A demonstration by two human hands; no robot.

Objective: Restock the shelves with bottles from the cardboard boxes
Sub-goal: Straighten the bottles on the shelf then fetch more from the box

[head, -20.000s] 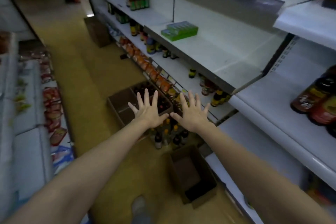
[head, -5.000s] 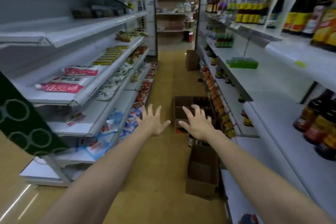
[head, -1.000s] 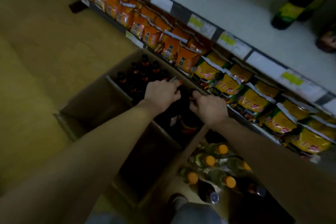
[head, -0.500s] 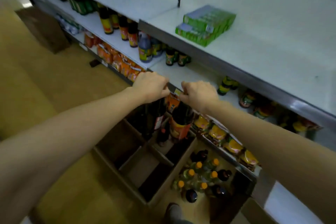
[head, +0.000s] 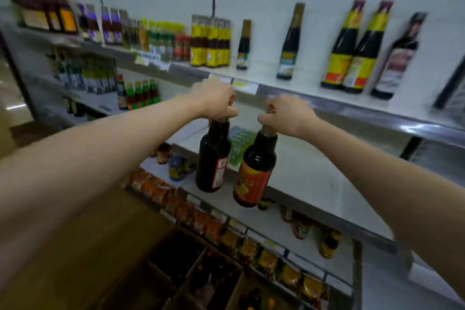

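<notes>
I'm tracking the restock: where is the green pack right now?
In the head view the green pack lies centre frame on the middle shelf, partly hidden behind the two dark bottles, one hanging from the left hand and one from the right hand.

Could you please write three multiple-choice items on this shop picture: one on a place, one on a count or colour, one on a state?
1. Where do the two held bottles hang?
A. inside the box
B. in the air before the shelves
C. on the top shelf

2. How many bottles does the person hold?
A. one
B. two
C. four

3. How does each hand hold its bottle?
A. flat under the base
B. round the label
C. curled round the neck

Answers:
1 B: the left bottle and right bottle touch no shelf, above the cardboard box.
2 B: one per hand.
3 C: the left hand and right hand close on the necks.
</notes>
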